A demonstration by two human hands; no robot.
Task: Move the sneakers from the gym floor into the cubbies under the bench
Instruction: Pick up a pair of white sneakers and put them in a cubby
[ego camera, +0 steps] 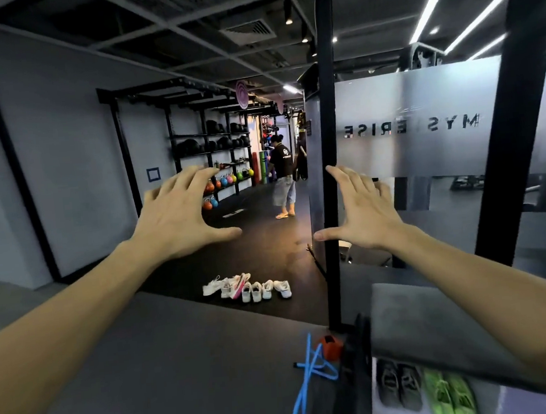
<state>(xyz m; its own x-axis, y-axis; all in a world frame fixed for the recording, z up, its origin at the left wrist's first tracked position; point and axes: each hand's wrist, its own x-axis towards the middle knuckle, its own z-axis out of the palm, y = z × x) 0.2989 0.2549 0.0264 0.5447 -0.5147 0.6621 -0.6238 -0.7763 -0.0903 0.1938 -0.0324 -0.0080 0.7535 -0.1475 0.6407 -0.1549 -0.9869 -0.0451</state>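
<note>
My left hand (180, 215) and right hand (363, 212) hang spread, holding nothing. The sneakers (247, 288) sit on dark floor at twelve o'clock; a black post (331, 168) stands at one o'clock, the bench (417, 319) at four.

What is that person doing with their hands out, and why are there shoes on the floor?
The person is in a gym, holding the left hand and the right hand out in front, fingers spread, gripping nothing. A row of mostly white sneakers sits ahead on the dark gym floor, not picked up yet. Close by on the right, a cubby already holds grey shoes and bright green shoes. Another person stands far back near racks of kettlebells.
</note>
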